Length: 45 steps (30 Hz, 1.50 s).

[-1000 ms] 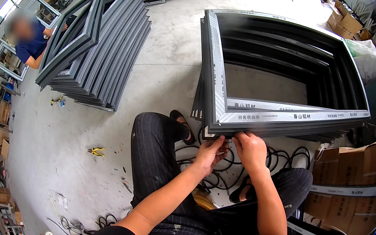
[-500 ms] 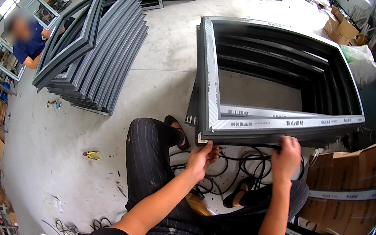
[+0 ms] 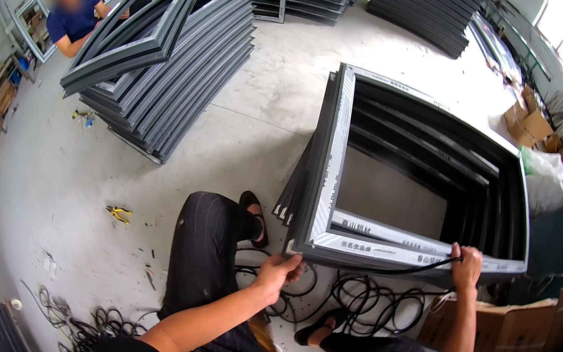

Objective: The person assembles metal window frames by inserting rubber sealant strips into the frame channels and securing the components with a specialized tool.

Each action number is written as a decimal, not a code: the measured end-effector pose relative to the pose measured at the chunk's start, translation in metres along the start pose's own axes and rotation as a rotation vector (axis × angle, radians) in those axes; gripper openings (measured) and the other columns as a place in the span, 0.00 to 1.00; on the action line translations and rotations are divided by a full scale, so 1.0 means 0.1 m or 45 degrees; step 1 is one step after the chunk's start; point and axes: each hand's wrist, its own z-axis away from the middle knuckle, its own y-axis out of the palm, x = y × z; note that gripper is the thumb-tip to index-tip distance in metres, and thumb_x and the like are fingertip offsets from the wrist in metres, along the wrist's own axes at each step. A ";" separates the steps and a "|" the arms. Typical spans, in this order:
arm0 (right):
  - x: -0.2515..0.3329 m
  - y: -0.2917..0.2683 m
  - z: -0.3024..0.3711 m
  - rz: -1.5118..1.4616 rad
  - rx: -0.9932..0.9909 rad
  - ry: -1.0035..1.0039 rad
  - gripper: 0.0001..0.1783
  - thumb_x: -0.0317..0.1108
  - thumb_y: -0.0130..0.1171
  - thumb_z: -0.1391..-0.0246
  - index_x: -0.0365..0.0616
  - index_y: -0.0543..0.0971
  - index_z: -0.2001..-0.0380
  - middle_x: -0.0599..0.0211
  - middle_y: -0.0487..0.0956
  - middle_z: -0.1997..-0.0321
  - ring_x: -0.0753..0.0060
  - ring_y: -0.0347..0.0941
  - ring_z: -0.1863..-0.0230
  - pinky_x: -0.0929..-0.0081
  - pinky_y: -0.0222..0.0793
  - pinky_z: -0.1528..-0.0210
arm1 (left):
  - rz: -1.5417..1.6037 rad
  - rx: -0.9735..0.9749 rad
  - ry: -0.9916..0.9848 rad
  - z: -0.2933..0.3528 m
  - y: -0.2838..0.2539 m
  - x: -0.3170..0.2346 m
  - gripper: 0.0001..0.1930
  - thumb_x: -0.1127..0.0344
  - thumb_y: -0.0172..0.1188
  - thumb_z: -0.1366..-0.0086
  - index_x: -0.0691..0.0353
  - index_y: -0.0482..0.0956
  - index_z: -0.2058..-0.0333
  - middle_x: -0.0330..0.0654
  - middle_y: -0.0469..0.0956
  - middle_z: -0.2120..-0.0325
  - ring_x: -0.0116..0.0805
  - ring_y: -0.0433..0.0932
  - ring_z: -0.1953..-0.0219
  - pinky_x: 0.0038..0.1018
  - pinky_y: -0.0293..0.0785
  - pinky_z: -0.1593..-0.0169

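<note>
A stack of dark rectangular window frames (image 3: pixel 334 162) with white printed film stands in front of me, tilted in view. My right hand (image 3: pixel 466 268) is closed on a black rubber strip (image 3: pixel 405 269) at the near side of the top frame. The strip runs leftward from that hand along the frame's near edge. At the stack's near left corner, my left hand (image 3: pixel 276 276) has its thumb against the edge and its fingers curled; whatever lies between them is hidden. Loose black coils (image 3: pixel 379 301) of similar strip lie on the floor below the stack, around my feet.
Another frame stack (image 3: pixel 188 69) stands at the left, a person (image 3: pixel 74 13) behind it. Yellow-handled pliers (image 3: pixel 119 214) lie on the floor. Cardboard boxes (image 3: pixel 526 329) stand near right. More stacks (image 3: pixel 427 13) are at the back. A tangle of cords (image 3: pixel 94 333) lies near left.
My right hand has moved up and right relative to the frame's near edge, drawing the black strip outward into view. The left hand stays at the corner. The view has shifted.
</note>
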 end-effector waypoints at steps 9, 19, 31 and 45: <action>1.66 0.14 -0.47 -0.106 0.030 0.098 0.30 0.50 0.53 0.41 0.36 0.77 0.87 0.44 0.73 0.83 0.40 0.72 0.75 0.51 0.65 0.69 | -0.097 0.027 -0.024 -1.09 -0.91 -1.91 0.08 0.58 0.61 0.36 0.54 0.75 0.66 0.33 0.78 0.76 0.26 0.77 0.75 0.24 0.74 0.72; 3.29 0.00 -0.51 -0.387 -0.089 -0.277 0.17 0.23 0.59 0.53 0.39 0.76 0.56 0.55 0.76 0.51 0.49 0.70 0.50 0.58 0.65 0.47 | -0.113 -0.360 0.407 -2.17 -0.76 -3.00 0.11 0.57 0.60 0.35 0.55 0.75 0.73 0.32 0.74 0.79 0.25 0.71 0.77 0.25 0.69 0.72; 1.64 -0.74 1.18 -0.561 0.068 0.179 0.18 0.19 0.62 0.53 0.35 0.73 0.56 0.63 0.75 0.62 0.71 0.71 0.66 0.76 0.68 0.65 | -0.021 -0.255 0.340 -2.38 -0.96 -3.30 0.12 0.61 0.61 0.37 0.56 0.73 0.78 0.32 0.72 0.82 0.23 0.69 0.81 0.23 0.68 0.77; 2.16 -1.68 1.01 -2.158 0.539 -0.257 0.13 0.31 0.69 0.54 0.34 0.75 0.79 0.62 0.74 0.81 0.71 0.69 0.84 0.76 0.61 0.83 | 0.139 -0.117 0.350 -2.42 -0.82 -3.17 0.14 0.58 0.58 0.33 0.54 0.69 0.76 0.30 0.65 0.82 0.24 0.64 0.80 0.24 0.62 0.76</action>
